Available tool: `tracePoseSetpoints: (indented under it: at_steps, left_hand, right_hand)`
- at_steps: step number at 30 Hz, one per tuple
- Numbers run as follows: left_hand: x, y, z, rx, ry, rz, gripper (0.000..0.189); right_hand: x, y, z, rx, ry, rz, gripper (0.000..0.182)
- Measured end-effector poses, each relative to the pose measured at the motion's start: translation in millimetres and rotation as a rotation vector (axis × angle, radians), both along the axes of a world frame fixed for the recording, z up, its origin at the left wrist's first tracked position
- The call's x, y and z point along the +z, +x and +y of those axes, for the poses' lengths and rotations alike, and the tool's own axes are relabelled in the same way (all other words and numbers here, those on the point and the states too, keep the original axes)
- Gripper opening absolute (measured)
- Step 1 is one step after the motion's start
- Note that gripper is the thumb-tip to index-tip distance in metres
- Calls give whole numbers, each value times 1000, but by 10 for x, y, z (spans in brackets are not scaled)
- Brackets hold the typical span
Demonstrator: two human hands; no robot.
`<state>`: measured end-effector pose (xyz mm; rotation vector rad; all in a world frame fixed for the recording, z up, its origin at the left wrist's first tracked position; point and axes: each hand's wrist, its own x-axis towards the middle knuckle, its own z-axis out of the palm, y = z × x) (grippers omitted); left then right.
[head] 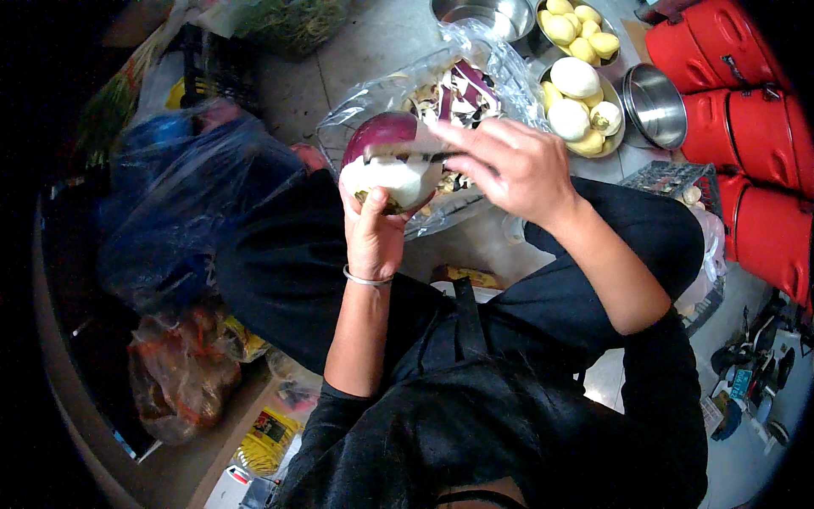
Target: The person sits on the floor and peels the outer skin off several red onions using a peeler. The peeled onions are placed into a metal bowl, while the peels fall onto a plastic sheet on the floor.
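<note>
My left hand (375,219) holds a round purple-skinned vegetable (388,133), perhaps an eggplant, from below. Its near side is peeled white, while purple skin remains on the far side. My right hand (518,162) grips the dark handle of a blurred blade, a knife or peeler (407,151), lying across the vegetable. Beyond both hands, a clear plastic bag (356,105) lines a basket and contains purple and white peelings (467,95). Peeled white vegetables (575,77) and yellow peeled potatoes (588,143) fill a metal bowl to the right of the bag.
Another bowl of peeled potatoes (582,32) and an empty steel bowl (499,19) stand at the back. Nested steel pots (661,105) sit beside red containers (725,127). A plastic crate (709,172) is by my right knee; blue plastic bags (191,210) lie on the left.
</note>
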<state>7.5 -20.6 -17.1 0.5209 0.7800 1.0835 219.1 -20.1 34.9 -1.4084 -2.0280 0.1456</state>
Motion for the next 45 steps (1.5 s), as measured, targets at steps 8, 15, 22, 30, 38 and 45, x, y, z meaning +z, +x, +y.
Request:
tracePoseSetpoints:
  at_steps: [8,15,22,30,38,45]
  left_hand:
    - [-56,-62,-44,38,14,12,82]
    - [24,-62,-108,7,148,-13,113]
    - [-83,-122,-76,46,-34,-116,101]
    - [-3,-119,-21,25,115,-12,97]
    - [66,9,20,50,112,166,104]
    - [193,50,-27,-14,361,211,127]
  right_hand:
    - [-141,23,136,-68,-91,150,40]
    - [-411,173,216,-63,-546,-115,35]
    - [-128,64,41,-109,-111,276,38]
    - [-185,213,131,-144,-62,150,37]
    - [-76,45,32,-5,-27,34,35]
    - [-336,290,232,-53,-630,-274,37]
